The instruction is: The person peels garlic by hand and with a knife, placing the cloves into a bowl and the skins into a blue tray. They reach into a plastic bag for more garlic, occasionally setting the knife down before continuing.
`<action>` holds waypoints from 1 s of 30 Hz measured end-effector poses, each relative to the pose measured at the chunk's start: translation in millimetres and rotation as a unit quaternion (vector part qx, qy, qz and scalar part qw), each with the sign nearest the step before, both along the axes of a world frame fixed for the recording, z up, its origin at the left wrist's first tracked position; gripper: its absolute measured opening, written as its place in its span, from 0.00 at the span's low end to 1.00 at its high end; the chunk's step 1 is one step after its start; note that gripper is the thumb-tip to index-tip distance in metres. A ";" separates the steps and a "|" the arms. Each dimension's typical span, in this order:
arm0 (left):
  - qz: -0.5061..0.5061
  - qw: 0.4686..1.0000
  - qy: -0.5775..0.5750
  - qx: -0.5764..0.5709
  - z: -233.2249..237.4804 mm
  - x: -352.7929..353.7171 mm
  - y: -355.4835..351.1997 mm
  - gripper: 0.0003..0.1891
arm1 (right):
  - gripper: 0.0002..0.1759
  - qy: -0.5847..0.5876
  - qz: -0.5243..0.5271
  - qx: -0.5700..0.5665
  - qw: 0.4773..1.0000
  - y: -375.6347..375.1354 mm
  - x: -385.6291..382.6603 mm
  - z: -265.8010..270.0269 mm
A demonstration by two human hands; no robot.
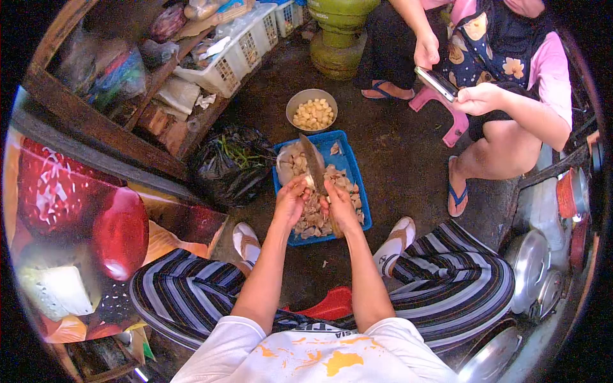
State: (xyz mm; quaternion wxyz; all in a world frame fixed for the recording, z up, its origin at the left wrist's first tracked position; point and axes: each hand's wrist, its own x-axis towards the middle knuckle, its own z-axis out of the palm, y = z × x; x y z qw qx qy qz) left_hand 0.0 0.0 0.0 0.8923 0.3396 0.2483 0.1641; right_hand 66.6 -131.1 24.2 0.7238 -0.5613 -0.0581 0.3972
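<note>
The small pale clove [310,181] sits at the fingertips of the left hand [294,196], whose grip is closed on it. Just beside it, the right hand [336,203] has its grip clamped on the knife [311,153], the broad blade pointing away from the body and passing close by the clove. The two hands are near each other, above the blue tray [352,167], and they hide part of what lies in it.

Under and around the grips, the tray carries a heap of unpeeled cloves and skins [345,180]. Beyond the left grip, a clear plastic bag [290,159] rests in the tray, and the blade overlaps its edge in this view. Straight ahead, just past the tray, a bowl [292,107] holds pale peeled pieces [314,115].

To the left of the grips, a black plastic bag [233,167] with green stalks at its mouth crowds close to the tray, and a wooden shelf [153,83] with white baskets [236,62] stands past it. Farther ahead is a green gas cylinder [340,38]. Ahead and to the right, another person [504,57] sits on a pink stool [455,131], holding a phone [437,83], with sandalled feet on the floor [396,156]. Metal lids [529,262] stand at the far right.
</note>
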 end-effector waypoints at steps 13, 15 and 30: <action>0.025 0.997 0.059 0.052 15.6 15.5 -12.8 0.12 | 0.20 0.072 -0.033 0.041 0.996 -2.8 5.1 2.6; 0.028 0.998 0.045 0.030 18.5 14.5 -13.4 0.14 | 0.20 0.090 -0.034 0.041 0.995 -3.4 4.9 1.7; -0.007 0.999 0.039 0.013 20.9 8.2 -0.3 0.11 | 0.21 0.042 -0.031 0.005 0.999 -1.8 5.8 10.3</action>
